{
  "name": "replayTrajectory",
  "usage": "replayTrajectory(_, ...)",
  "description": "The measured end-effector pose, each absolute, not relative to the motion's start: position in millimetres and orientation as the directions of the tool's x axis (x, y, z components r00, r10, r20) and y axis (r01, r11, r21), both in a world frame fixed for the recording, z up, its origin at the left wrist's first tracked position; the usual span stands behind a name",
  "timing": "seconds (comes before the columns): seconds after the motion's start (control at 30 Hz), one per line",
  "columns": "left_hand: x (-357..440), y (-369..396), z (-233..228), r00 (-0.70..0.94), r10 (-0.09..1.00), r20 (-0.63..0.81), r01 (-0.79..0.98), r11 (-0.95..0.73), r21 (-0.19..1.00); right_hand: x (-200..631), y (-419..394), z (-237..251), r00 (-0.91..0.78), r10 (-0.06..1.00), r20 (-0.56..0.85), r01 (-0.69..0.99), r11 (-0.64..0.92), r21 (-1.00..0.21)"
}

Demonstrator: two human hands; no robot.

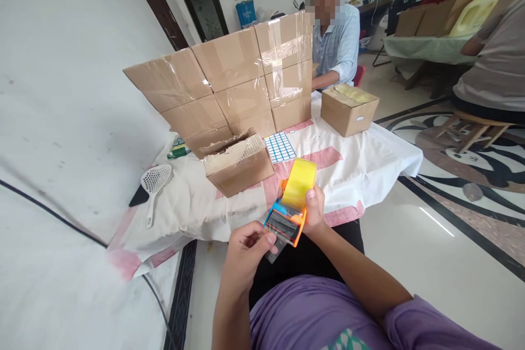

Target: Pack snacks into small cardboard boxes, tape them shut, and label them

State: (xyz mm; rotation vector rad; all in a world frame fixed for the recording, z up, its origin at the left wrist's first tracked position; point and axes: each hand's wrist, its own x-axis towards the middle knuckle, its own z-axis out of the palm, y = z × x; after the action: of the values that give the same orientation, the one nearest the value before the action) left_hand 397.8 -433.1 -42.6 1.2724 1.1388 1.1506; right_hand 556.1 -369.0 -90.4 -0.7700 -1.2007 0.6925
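An orange and blue tape dispenser (302,222) carrying a yellow roll of tape (301,181) is in my right hand (315,208), whose fingers wrap round its side. My left hand (249,249) pinches the loose end of the clear tape (277,250) just below the dispenser's toothed edge. Both hands are over my lap at the table's near edge. Beyond them on the table stands a cardboard box (241,172) with a torn, ragged top. Right behind it lies a sheet of blue-edged labels (280,147).
Taped boxes form a tall wall (241,74) across the table (192,202). A closed box (348,112) sits at the right, near a person in a light blue shirt (346,38). A white slotted scoop (156,183) lies at the left. More people sit at another table on the right.
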Motion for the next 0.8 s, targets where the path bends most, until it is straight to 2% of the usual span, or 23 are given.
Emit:
replayTrajectory(0.1, 398.3, -431.6, -48.3, 0.092, 0.995, 0.047, -0.063, -0.041, 0.997, 542.4, -377.9, -79.3, 0.228, 0.911, 0.345, -0.398, 0.41, -0.82)
replayTrajectory(0.2, 399.3, -427.7, -52.1, 0.069, 0.995, 0.079, -0.096, -0.072, 0.993, 531.9, -379.7, -73.2, 0.186, 0.964, 0.191, -0.544, 0.263, -0.797)
replayTrajectory(0.37, 400.1, -424.6, -55.0, 0.029, 0.996, 0.09, -0.057, -0.088, 0.994, 527.1, -374.7, -75.4, 0.19, 0.978, 0.086, -0.561, 0.18, -0.808)
replayTrajectory(0.8, 402.6, -433.2, -50.7, -0.062, 0.993, 0.097, -0.004, -0.097, 0.995, 528.1, -374.8, -77.3, 0.148, 0.979, 0.143, -0.57, 0.203, -0.796)
